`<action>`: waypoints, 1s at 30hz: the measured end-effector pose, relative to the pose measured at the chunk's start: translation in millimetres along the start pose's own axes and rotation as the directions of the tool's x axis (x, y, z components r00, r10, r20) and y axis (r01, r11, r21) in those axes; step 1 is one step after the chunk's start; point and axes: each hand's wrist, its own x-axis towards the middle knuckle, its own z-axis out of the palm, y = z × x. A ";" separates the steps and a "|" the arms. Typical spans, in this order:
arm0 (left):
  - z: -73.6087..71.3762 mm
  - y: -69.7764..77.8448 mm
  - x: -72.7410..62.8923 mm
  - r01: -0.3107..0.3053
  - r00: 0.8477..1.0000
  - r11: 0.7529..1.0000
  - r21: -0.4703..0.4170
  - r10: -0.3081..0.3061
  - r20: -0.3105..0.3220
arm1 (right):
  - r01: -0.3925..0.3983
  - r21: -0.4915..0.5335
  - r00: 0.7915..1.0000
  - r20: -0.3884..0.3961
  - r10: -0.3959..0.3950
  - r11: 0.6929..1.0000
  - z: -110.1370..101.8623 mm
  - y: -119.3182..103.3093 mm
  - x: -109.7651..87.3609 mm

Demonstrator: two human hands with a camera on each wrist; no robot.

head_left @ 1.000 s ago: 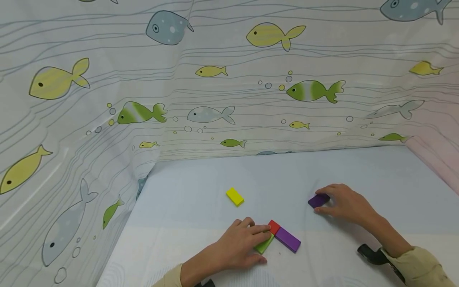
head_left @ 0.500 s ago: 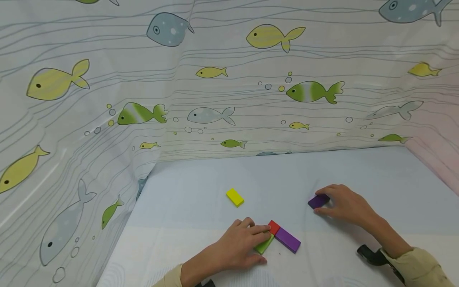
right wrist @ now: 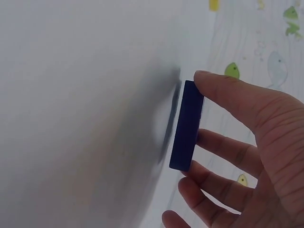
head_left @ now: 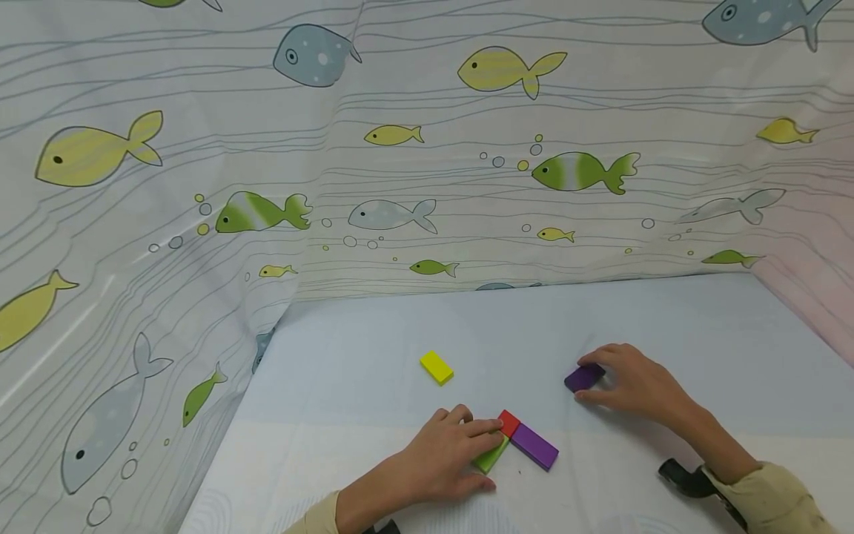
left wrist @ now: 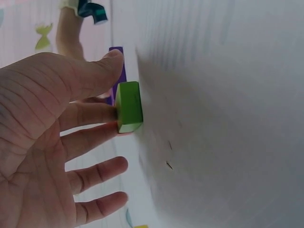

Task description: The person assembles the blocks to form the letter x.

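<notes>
My left hand (head_left: 443,456) rests fingertips on a green block (head_left: 491,457) and the edge of a red block (head_left: 509,423), its fingers fairly straight. Part of the green block lies hidden beneath them. A long purple block (head_left: 535,446) meets the red one at an angle. Farther right, my right hand (head_left: 630,382) pinches a dark purple block (head_left: 584,377) by its two ends, between thumb and fingers. That dark block (right wrist: 187,126) looks blue in the right wrist view, where a narrow gap parts it from its shadow on the table.
A yellow block (head_left: 437,367) lies alone beyond my left hand. The table has a pale cloth (head_left: 373,334). A fish-patterned curtain (head_left: 427,170) hangs along the back and left sides, with a pink stretch (head_left: 810,297) at the right.
My right hand has shifted slightly left, bringing the dark purple block with it. My left hand and the blocks by it stay as they were.
</notes>
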 end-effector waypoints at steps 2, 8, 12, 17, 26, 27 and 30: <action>0.7 -0.2 -0.2 0.000 1.000 1.000 0.001 0.000 -0.003 | 0.004 0.000 1.000 -0.008 -0.004 1.000 0.6 -1.7 0.0; 2.9 -0.9 -1.0 -0.004 1.000 1.000 0.004 0.004 -0.010 | 0.015 0.007 1.000 -0.012 -0.015 1.000 3.1 -5.3 0.7; 2.6 -1.1 -0.8 -0.001 1.000 1.000 -0.005 0.001 0.003 | 0.025 0.019 0.999 -0.020 -0.025 0.999 4.1 -8.3 1.1; 0.3 -1.0 -0.6 0.005 1.000 1.000 -0.011 -0.005 0.022 | 0.036 0.039 0.999 -0.027 -0.035 0.999 4.3 -14.8 2.0; -1.2 -2.3 -0.5 -0.005 1.000 1.000 -0.009 0.005 0.016 | 0.051 0.035 0.998 -0.028 -0.050 0.998 9.4 -25.7 4.6; -1.2 -2.3 -0.6 -0.004 1.000 1.000 -0.012 0.005 0.016 | 0.054 0.033 0.998 -0.026 -0.053 0.998 9.8 -27.0 5.0; -1.6 -2.3 -0.7 -0.006 1.000 1.000 -0.013 0.006 0.014 | 0.055 0.027 0.998 -0.022 -0.054 0.998 11.1 -30.9 6.2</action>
